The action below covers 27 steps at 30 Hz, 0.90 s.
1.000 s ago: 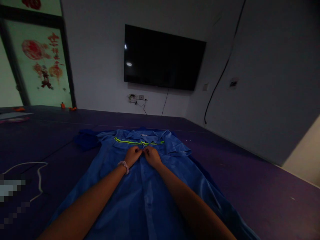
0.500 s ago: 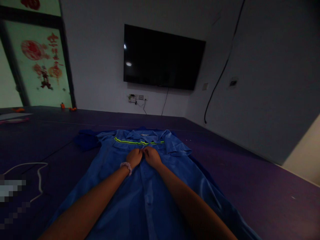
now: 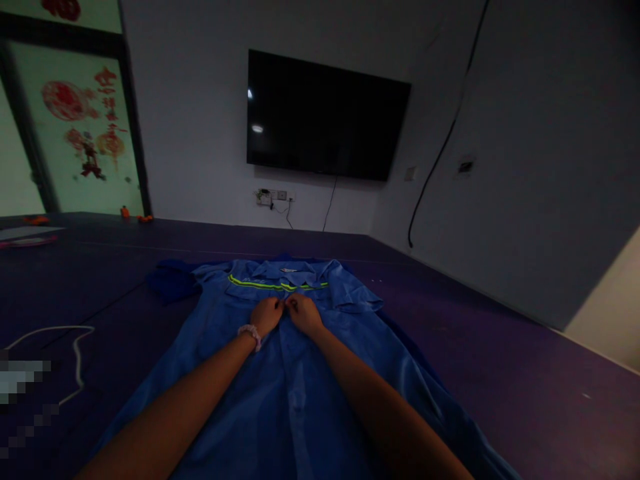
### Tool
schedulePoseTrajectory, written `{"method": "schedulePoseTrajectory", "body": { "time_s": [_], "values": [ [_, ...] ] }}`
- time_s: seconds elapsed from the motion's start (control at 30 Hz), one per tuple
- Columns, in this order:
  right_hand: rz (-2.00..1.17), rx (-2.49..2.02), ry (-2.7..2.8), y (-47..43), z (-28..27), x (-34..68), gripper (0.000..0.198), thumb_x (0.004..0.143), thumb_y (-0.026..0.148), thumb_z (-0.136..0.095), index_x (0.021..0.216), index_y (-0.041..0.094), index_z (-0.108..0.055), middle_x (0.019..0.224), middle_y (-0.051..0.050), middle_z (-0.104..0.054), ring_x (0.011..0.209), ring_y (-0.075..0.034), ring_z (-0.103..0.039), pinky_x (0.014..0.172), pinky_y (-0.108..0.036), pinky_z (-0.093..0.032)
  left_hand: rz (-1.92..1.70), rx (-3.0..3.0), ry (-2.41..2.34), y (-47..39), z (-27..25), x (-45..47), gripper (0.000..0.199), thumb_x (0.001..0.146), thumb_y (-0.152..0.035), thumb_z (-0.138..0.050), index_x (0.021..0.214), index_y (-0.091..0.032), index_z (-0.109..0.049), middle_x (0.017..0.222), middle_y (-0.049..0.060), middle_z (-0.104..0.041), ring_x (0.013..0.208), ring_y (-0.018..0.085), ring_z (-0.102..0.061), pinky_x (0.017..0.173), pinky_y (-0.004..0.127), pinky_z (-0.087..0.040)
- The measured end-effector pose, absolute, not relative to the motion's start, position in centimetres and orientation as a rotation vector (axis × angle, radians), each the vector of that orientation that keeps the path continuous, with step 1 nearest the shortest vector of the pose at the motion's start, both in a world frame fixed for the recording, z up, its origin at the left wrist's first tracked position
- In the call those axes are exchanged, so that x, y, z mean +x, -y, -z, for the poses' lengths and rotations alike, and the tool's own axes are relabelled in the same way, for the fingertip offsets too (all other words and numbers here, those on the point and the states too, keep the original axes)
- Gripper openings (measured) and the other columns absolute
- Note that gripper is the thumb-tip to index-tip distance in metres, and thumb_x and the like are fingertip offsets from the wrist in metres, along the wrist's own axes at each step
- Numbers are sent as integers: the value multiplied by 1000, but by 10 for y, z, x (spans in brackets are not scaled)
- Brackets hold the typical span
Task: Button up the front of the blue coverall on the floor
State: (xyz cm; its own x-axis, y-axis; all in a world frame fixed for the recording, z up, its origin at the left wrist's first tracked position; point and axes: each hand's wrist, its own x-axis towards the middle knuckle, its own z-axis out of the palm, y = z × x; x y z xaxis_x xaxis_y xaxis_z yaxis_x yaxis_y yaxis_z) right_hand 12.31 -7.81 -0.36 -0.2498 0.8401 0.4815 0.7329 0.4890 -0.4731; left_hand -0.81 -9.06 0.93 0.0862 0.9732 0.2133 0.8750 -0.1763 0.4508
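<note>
A blue short-sleeved shirt (image 3: 210, 360) with a yellow-green stripe across the chest lies spread on the purple floor, collar away from me. My left hand (image 3: 266, 317), with a pale scrunchie (image 3: 250, 335) at the wrist, pinches the front placket just below the stripe. Right beside it, my right hand (image 3: 304, 313) has its fingers closed on the same placket. The fingertips nearly meet, and whatever button lies between them is hidden. Darker blue cloth (image 3: 173, 280) shows from under the shirt at the far left and along the right side.
A white cable (image 3: 77, 353) curves over the floor (image 3: 500, 400) on the left, near a blurred pale object (image 3: 23, 377). Small orange items (image 3: 145, 219) sit by the glass door (image 3: 90, 127). A television (image 3: 325, 117) hangs on the far wall; a black cable (image 3: 435, 167) runs down the right wall.
My left hand has shifted very slightly to the left, its fingers a little apart from the right hand's. The shirt and my right hand look nearly unchanged.
</note>
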Motion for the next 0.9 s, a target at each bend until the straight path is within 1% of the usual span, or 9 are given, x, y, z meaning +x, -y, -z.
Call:
{"method": "schedulePoseTrajectory", "body": {
  "time_s": [0.37,0.67,0.9],
  "values": [
    [-251,-1267,2008,76,5,124,12,78,14,-52,81,17,-62,72,-3,-66,65,-13,-60,57,-20,-40,-677,2170,-1871,94,-11,-7,24,88,-33,-47,91,-12,-59,90,4,-61,81,15,-59,75,35,-48],
    [-280,-1221,1971,75,6,124,12,77,11,-51,76,16,-62,70,-3,-65,64,-13,-60,58,-20,-43,-686,2174,-1866,93,-10,-8,24,88,-33,-48,91,-12,-59,90,4,-62,82,15,-59,76,36,-48],
    [-277,-1219,1974,75,5,124,12,76,9,-52,76,15,-62,70,-3,-65,66,-13,-61,59,-20,-43,-701,2166,-1855,91,-8,-8,25,88,-34,-47,90,-12,-59,89,4,-61,81,15,-59,76,35,-48]
  ]
}}
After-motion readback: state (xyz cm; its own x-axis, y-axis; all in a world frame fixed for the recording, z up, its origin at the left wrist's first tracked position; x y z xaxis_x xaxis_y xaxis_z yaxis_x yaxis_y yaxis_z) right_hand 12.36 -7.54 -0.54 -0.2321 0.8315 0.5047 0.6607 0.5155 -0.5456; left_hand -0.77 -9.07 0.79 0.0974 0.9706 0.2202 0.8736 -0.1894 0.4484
